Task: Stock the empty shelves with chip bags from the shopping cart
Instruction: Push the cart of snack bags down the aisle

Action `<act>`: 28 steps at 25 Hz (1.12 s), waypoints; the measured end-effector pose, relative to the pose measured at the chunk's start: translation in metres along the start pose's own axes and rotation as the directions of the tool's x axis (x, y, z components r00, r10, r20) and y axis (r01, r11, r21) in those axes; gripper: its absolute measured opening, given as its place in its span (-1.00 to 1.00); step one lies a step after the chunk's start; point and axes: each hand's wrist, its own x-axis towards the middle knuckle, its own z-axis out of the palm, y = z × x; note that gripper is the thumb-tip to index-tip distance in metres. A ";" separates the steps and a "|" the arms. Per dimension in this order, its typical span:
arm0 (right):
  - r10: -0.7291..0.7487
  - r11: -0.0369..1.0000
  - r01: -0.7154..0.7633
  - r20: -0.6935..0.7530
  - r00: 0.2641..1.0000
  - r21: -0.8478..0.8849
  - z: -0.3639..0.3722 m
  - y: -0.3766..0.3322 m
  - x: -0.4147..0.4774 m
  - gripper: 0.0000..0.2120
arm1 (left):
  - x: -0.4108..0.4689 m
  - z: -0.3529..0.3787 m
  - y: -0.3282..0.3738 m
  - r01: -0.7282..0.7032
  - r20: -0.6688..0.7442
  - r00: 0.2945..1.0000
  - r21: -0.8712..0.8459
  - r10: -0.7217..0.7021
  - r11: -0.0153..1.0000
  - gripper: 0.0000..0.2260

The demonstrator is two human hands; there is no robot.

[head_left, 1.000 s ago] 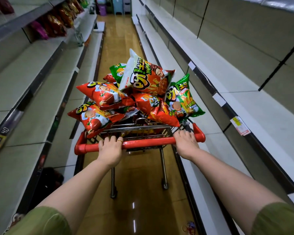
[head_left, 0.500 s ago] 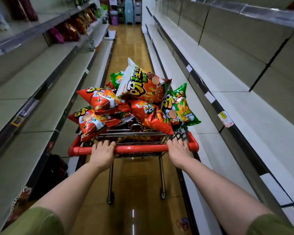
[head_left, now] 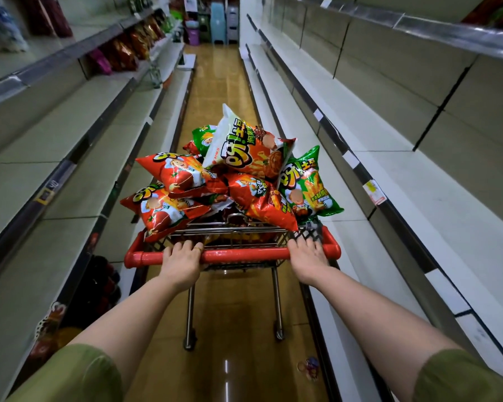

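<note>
Premises: a narrow store aisle with a glossy amber floor (head_left: 215,82) running to stacked plastic stools (head_left: 218,21) at the far end. Grey-white left shelves (head_left: 56,134) and right shelves (head_left: 403,175) line both sides in tiers. The right tiers are bare boards fronted by dark rails, with a yellow price label (head_left: 374,192) on one rail. Dark and red stocked packets (head_left: 128,50) stand on an upper left tier towards the far end, and dark goods (head_left: 99,285) sit on the lowest left tier near the camera. A small tangled object (head_left: 308,367) lies on the floor by the base of the right-hand shelving.

Task items: the shopping cart (head_left: 302,235) stands mid-aisle, and its wire basket is heaped above the rim with chip bags (head_left: 261,198). A white-and-orange bag (head_left: 244,149) tops the pile. A green bag (head_left: 311,187) overhangs the basket's right edge, and two red bags (head_left: 163,210) overhang its left edge.

Grip: the left hand (head_left: 182,264) is on the left part of the red handle (head_left: 244,254), with its fingers bent over the bar. The right hand (head_left: 306,256) is at the bar's right end. Its fingers are laid out fairly straight and spread across the top, reaching the basket's near rim. Neither thumb is visible. The heap sits just beyond both hands, and no bag is touched.
</note>
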 end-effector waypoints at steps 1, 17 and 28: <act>0.005 1.000 -0.005 0.005 1.000 -0.001 0.001 -0.001 -0.002 -0.64 | -0.002 -0.001 0.000 0.001 0.004 1.000 0.000 -0.001 1.000 -0.63; -0.033 0.999 0.033 -0.036 0.999 0.015 0.021 0.001 -0.068 -0.70 | -0.068 0.016 0.008 0.021 -0.018 1.000 0.004 -0.021 1.000 -0.62; 0.000 1.000 0.001 -0.053 0.999 0.014 0.037 -0.008 -0.144 -0.64 | -0.146 0.020 0.018 -0.005 0.007 1.000 0.010 0.005 1.000 -0.62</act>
